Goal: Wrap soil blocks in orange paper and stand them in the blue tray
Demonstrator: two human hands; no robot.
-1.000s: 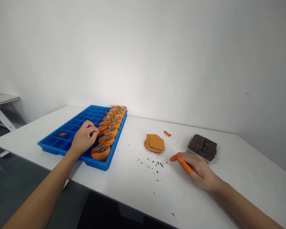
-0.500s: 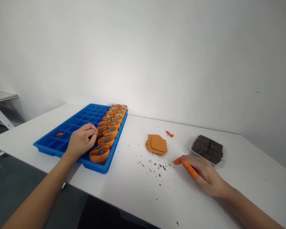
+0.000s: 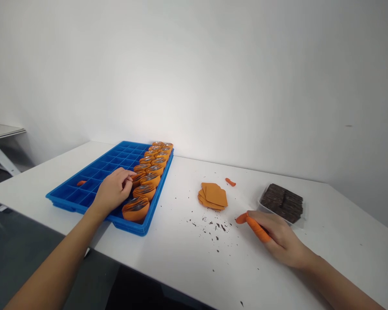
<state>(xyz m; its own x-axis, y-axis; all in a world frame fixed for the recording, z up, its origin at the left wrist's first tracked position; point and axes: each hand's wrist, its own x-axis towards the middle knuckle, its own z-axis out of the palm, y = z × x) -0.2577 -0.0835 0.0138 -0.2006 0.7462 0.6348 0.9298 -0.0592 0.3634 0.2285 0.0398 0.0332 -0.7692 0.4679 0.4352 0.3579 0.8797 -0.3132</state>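
Observation:
My left hand (image 3: 114, 189) is over the blue compartment tray (image 3: 147, 228), fingers curled, with the index fingertip and thumb at the edge of an orange folded bundle (image 3: 138, 177). Whether the thumb presses on it is partly hidden. Similar bundles with dark, shiny insides fill the tray's right side, one (image 3: 136, 209) in the near corner. My right hand (image 3: 278, 237) hovers or rests low over the table, orange finger covers on thumb and index finger. These two fingers come together, and nothing shows between them. Left of it lies a small stack of orange sheets (image 3: 215, 194).
A clear plastic box (image 3: 302, 219) packed with dark brown strips (image 3: 281, 202) stands beyond my right hand. A loose orange finger cover (image 3: 230, 182) lies behind the sheets. Dark crumbs (image 3: 217, 228) are scattered on the white table (image 3: 181, 258). A small orange piece (image 3: 81, 183) sits in a left tray compartment.
My left index finger has stretched out a little to the right over the orange bundle. My right hand and the things on the table look unchanged.

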